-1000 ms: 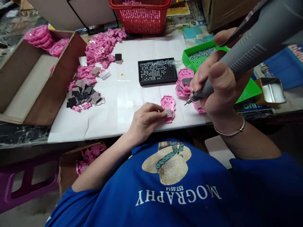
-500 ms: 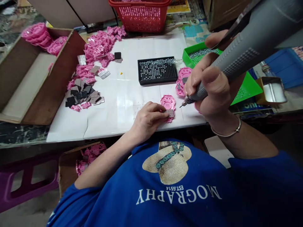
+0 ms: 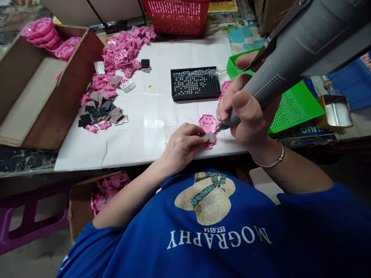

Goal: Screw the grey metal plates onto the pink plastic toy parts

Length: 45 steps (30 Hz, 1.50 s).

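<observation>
A pink plastic part [image 3: 207, 124] lies on the white sheet [image 3: 150, 116] near the table's front edge. My left hand [image 3: 182, 144] is closed, pinching a small grey plate [image 3: 209, 137] against the part's near end. My right hand [image 3: 246, 114] is wrapped round a grey electric screwdriver [image 3: 278, 73]. Its tip touches down at the grey plate's right edge. Behind the part sits a black tray [image 3: 195, 83] filled with screws.
A green tray [image 3: 292, 106] lies to the right, partly behind my right hand. Loose pink parts [image 3: 121, 54] and grey plates [image 3: 100, 110] are heaped at the left. A cardboard box [image 3: 43, 85] stands far left, a red basket [image 3: 176, 15] at the back.
My right hand has brought the screwdriver down and left, from hovering right of the pink part until its tip meets the grey plate. My left hand has stayed put.
</observation>
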{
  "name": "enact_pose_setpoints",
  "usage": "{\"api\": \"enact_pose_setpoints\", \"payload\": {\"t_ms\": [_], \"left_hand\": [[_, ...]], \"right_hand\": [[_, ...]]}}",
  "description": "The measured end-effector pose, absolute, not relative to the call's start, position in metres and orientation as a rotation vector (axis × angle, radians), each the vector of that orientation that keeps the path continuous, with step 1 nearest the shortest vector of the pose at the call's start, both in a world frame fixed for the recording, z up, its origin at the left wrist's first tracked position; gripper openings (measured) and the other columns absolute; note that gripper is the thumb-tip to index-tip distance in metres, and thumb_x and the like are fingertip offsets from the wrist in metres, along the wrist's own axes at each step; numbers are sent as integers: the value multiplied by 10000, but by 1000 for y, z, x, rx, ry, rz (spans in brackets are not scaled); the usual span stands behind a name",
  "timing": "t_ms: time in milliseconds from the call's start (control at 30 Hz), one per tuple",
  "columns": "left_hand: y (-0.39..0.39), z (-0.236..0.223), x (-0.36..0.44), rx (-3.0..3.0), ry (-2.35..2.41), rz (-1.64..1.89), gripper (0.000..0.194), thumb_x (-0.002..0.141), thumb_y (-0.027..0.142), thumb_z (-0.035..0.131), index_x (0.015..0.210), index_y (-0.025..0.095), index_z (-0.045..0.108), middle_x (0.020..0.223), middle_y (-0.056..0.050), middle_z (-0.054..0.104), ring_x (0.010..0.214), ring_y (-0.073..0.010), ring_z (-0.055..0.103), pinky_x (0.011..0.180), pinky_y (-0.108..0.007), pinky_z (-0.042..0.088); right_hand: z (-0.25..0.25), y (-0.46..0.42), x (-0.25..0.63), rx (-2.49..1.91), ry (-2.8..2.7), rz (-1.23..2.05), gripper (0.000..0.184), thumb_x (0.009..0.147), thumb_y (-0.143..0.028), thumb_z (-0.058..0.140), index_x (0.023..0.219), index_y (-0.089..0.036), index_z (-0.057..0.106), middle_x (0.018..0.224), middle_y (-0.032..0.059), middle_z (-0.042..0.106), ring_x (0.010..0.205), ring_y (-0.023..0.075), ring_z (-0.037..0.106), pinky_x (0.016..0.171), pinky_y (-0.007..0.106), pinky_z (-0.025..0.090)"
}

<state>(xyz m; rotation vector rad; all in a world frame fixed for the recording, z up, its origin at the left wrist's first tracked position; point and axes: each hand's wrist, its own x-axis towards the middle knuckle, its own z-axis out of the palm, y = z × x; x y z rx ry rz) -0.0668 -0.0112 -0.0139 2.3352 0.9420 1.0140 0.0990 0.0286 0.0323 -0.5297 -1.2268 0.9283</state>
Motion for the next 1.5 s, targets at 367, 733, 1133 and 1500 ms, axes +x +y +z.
{"api": "enact_pose_setpoints", "payload": {"t_ms": [367,733,1133,1500], "left_hand": [[-12,-12,-67,2309,952,995,124,926,204,634,960,197,753,983,-73,701,907,-165,642,786,-319,544],[-11,-18,-67,2261,922,1054,110,912,201,654,950,182,756,971,-77,703,891,-158,660,782,-298,557],[-9,-23,-65,2275,887,1118,108,906,201,654,923,169,757,949,-82,701,874,-164,662,754,-291,542],[-11,-22,-68,2374,981,1057,107,913,235,656,962,220,750,1012,-71,688,918,-167,603,801,-318,536]], "right_hand": [[30,32,98,-523,-1235,914,329,746,-361,739,1034,-284,599,591,-81,528,438,125,447,442,315,367],[23,33,97,-523,-1285,924,272,740,-400,733,953,-329,581,576,-88,491,418,115,394,425,302,373],[19,33,94,-556,-1445,858,326,679,-524,766,738,-273,566,507,-66,478,498,142,529,545,324,522],[58,36,117,-397,-1291,965,280,771,-297,750,1028,-255,647,577,-74,509,400,101,449,374,276,331]]}}
